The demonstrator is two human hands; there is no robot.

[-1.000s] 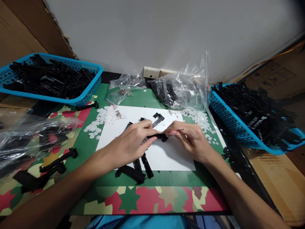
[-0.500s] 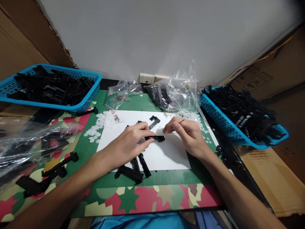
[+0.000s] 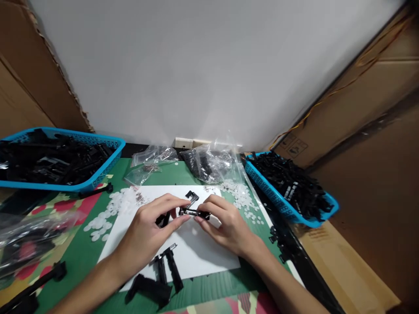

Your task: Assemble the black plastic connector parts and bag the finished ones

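Over a white sheet [image 3: 209, 253] on the green mat, both hands meet on one long black plastic part [image 3: 195, 213]. My left hand [image 3: 149, 233] pinches its left end between thumb and fingers. My right hand [image 3: 225, 222] grips its right end, fingers curled. Another black part [image 3: 192, 196] lies just behind them on the sheet. Several more black parts [image 3: 163, 274] lie at the sheet's near edge.
A blue basket [image 3: 108, 168] full of black parts stands at the left, and a second blue basket [image 3: 284, 209] at the right. Clear bags [image 3: 209, 163] lie at the back. White discs [image 3: 98, 220] are scattered left and white discs [image 3: 244, 200] right. A crumpled bag [image 3: 26, 237] lies near left.
The head has tilted up, so the table sits lower in view. My right hand has come back onto the black part, which is now lifted a little between both hands.
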